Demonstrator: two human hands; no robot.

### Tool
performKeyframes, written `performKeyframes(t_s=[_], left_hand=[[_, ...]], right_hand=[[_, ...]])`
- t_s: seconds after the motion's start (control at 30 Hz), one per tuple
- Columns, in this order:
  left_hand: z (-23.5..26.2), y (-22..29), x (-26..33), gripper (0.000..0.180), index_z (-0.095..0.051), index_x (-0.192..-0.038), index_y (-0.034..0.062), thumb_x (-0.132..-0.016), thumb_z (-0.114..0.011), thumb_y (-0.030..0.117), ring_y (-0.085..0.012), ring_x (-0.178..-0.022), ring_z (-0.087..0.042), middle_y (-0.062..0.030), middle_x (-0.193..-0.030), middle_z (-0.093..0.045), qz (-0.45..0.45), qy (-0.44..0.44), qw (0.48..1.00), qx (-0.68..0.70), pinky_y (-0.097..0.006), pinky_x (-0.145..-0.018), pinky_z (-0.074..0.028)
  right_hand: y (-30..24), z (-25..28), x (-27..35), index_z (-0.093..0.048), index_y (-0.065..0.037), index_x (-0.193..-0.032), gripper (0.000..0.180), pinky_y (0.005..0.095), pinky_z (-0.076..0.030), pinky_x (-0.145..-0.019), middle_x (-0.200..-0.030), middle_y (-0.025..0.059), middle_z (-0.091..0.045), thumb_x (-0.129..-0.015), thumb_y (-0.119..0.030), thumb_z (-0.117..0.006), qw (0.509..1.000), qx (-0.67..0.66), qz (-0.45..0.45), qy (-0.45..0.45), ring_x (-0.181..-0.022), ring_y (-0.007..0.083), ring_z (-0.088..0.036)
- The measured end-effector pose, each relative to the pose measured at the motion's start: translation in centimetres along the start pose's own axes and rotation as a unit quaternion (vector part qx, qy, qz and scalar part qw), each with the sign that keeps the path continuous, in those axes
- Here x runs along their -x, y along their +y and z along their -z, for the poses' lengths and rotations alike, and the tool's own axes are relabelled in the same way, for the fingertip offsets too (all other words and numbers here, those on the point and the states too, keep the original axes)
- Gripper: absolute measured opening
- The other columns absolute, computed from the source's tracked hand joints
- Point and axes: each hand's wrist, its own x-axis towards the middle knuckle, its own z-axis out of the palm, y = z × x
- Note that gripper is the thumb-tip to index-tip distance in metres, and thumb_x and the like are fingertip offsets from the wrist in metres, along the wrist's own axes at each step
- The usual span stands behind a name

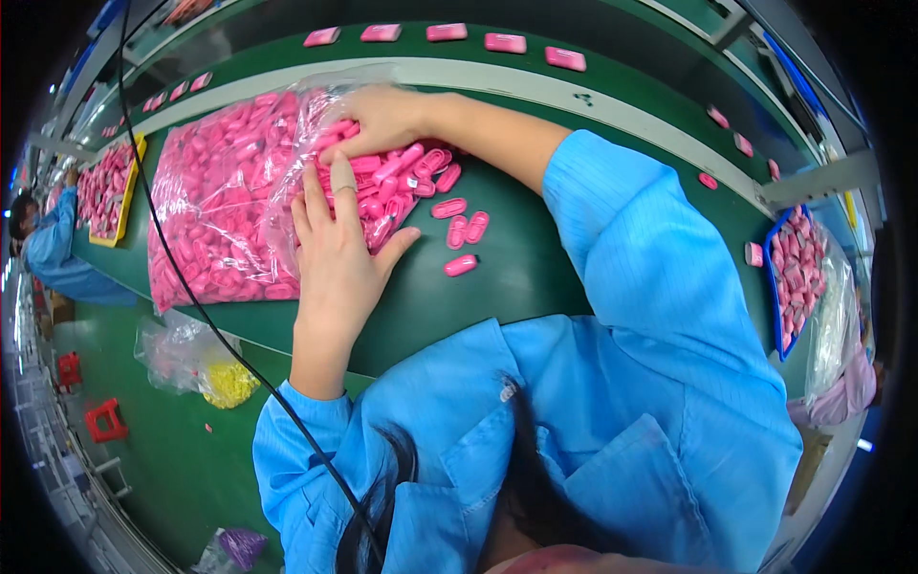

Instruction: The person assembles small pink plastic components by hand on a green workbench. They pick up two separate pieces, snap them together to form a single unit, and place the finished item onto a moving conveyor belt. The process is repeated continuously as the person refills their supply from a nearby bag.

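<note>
A large clear plastic bag (pixel 225 206) full of small pink oval plastic cases lies on its side on the green work surface. My left hand (pixel 337 234) rests on the bag near its mouth, fingers stretched out and thumb apart; one finger wears a beige wrap. At the far side of the mouth, my right hand (pixel 387 120) curls round the bag's plastic, its fingertips partly hidden. Pink cases (pixel 397 182) spill out between and beside my hands. A few loose pink cases (pixel 461 265) lie to the right of the mouth.
Pink pieces (pixel 447 33) stand spaced along a green strip beyond a pale rail (pixel 535 86). A blue tray (pixel 773 287) of pink pieces is at right, a yellow tray (pixel 124 206) at left near another person (pixel 62 244). A black cable (pixel 167 239) hangs across the view.
</note>
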Motion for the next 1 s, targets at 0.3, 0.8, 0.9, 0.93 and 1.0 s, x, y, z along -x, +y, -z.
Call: performKeyframes(t_s=[0.3, 0.8, 0.9, 0.93, 1.0], left_hand=[[-4.9, 6.8, 1.1, 0.089, -0.025, -0.146, 0.0019, -0.08, -0.073, 0.036, -0.0495, -0.113, -0.044, -0.0347, -0.139, -0.032, -0.139, 0.061, 0.988, -0.01, -0.051, -0.093, -0.044], [-6.1, 15.5, 0.5, 0.078, -0.035, -0.145, 0.0065, -0.082, -0.071, 0.038, -0.0418, -0.127, -0.044, -0.0265, -0.146, -0.034, -0.32, 0.052, 0.934, 0.151, -0.046, -0.104, -0.04], [-5.2, 9.0, -2.3, 0.062, -0.053, -0.129, 0.0014, -0.082, -0.07, 0.038, -0.0387, -0.119, -0.052, -0.025, -0.13, -0.053, -0.293, 0.131, 0.938, 0.13, -0.045, -0.096, -0.045], [-5.5, 6.2, -3.0, 0.058, -0.054, -0.127, -0.0003, -0.085, -0.067, 0.037, -0.039, -0.117, -0.054, -0.0252, -0.127, -0.055, -0.264, 0.148, 0.947, 0.105, -0.044, -0.097, -0.045], [-6.6, 1.8, -4.3, 0.053, -0.055, -0.126, -0.0019, -0.09, -0.062, 0.037, -0.0402, -0.116, -0.055, -0.0256, -0.124, -0.057, -0.204, 0.162, 0.963, 0.074, -0.044, -0.099, -0.043]], right_hand=[[2.1, 0.8, 11.1, -0.067, -0.009, -0.109, 0.051, 0.0397, -0.048, -0.09, -0.107, 0.0135, -0.066, -0.078, -0.049, -0.066, 0.994, -0.036, -0.033, 0.097, -0.104, 0.032, -0.061], [0.8, 6.7, 31.6, -0.061, -0.009, -0.123, 0.045, 0.04, -0.041, -0.103, -0.129, 0.0133, -0.058, -0.083, -0.027, -0.069, 0.957, 0.133, -0.157, 0.203, -0.119, 0.0308, -0.054], [-2.4, 6.1, 33.0, -0.06, -0.01, -0.124, 0.046, 0.0427, -0.04, -0.104, -0.13, 0.0129, -0.056, -0.082, -0.027, -0.069, 0.934, 0.217, -0.114, 0.26, -0.122, 0.032, -0.051], [-5.1, 5.8, 32.6, -0.06, -0.011, -0.124, 0.047, 0.0437, -0.039, -0.104, -0.131, 0.0125, -0.056, -0.082, -0.027, -0.069, 0.941, 0.2, -0.091, 0.258, -0.123, 0.0321, -0.049], [-9.0, 2.8, 31.1, -0.061, -0.011, -0.122, 0.046, 0.0457, -0.039, -0.104, -0.129, 0.0119, -0.056, -0.081, -0.028, -0.07, 0.96, 0.145, -0.022, 0.239, -0.124, 0.0314, -0.048]])
